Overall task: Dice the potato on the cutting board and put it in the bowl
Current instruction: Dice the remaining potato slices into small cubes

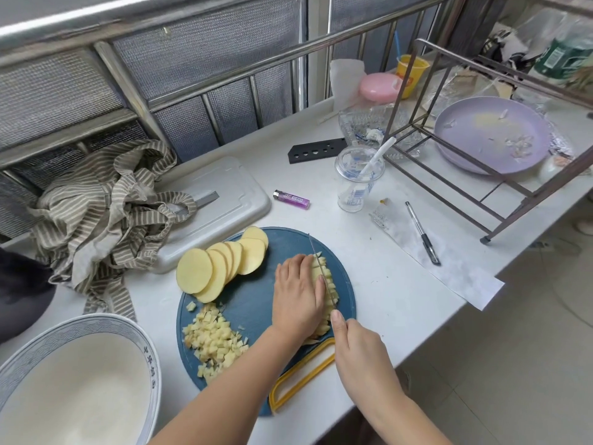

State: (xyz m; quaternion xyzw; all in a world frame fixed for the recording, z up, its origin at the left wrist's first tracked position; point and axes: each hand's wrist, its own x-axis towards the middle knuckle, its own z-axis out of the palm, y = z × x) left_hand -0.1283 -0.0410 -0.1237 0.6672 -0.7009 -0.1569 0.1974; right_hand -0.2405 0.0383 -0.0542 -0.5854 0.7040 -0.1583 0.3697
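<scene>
A round blue cutting board with a yellow handle lies on the white counter. Fanned potato slices sit at its far left. A pile of small potato dice lies at its near left. My left hand presses flat on a stack of potato strips at the board's right side. My right hand grips a knife, whose thin blade runs through the strips beside my left fingertips. A large white bowl with a blue rim stands at the near left, with nothing in it.
A striped cloth lies on a grey tray lid behind the board. A purple lighter, a plastic cup, a pen on paper, a metal rack and a lilac plate stand to the right. The counter edge drops off at right.
</scene>
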